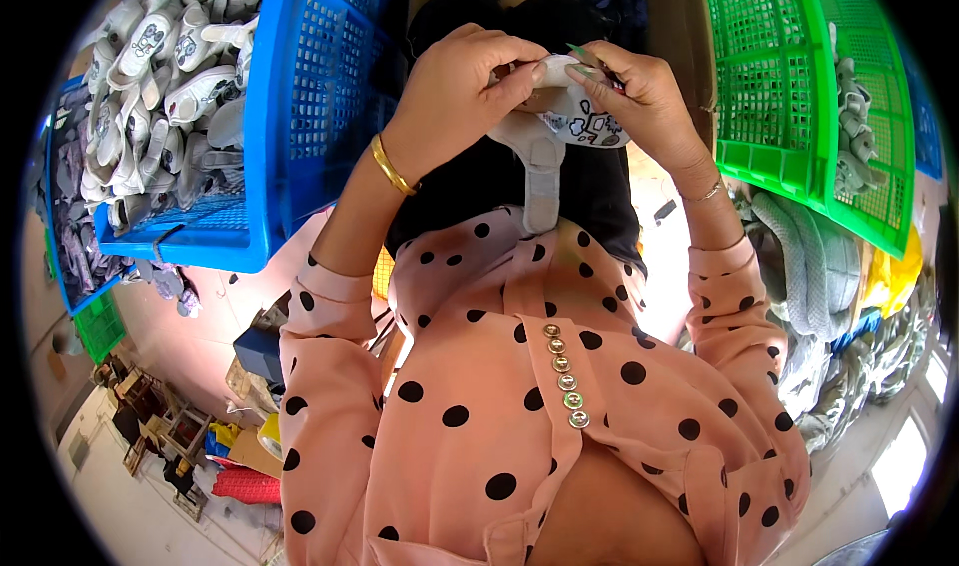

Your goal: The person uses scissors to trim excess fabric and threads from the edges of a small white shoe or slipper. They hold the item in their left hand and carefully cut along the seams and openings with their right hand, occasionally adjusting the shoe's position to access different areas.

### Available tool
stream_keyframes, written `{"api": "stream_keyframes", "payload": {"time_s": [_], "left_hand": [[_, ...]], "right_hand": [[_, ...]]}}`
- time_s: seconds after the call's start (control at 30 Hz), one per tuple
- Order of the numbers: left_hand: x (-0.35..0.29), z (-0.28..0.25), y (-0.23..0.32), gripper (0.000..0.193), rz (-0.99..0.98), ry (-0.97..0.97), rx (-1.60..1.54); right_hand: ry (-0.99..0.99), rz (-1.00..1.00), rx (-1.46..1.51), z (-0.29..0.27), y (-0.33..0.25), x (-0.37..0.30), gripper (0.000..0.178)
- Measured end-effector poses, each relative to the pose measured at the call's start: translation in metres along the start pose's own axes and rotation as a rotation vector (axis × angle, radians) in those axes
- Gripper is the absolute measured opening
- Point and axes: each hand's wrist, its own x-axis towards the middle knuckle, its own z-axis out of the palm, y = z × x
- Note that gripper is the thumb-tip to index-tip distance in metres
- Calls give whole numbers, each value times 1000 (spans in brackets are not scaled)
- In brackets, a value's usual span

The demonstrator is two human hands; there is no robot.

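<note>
In front of my body, a small pale children's shoe with a dark line drawing on its toe is held between my two hands. My left hand is closed, pinching the edge of the shoe's opening with thumb and forefinger. On the other side, my right hand grips the shoe near the toe, its fingers bent over the rim. A slim green tip shows by the right fingers; I cannot make out what it is. A grey strap hangs from the shoe toward my lap.
To the left stands a blue plastic crate beside a heap of similar pale shoes. A green plastic crate is at the right, with more shoes beyond it. Grey padded material lies below the green crate.
</note>
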Motion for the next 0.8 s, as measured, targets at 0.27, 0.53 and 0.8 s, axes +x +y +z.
{"api": "stream_keyframes", "payload": {"time_s": [0.27,0.53,0.8], "left_hand": [[-40,-7,36,24,-567,-195,-737],[-97,25,45,22,-1003,51,-1072],[-105,14,44,19,-960,25,-1224]], "right_hand": [[-172,134,374,14,-22,-48,20],[-17,-48,-307,20,-28,-81,50],[-114,-252,-675,15,-43,-68,42]]}}
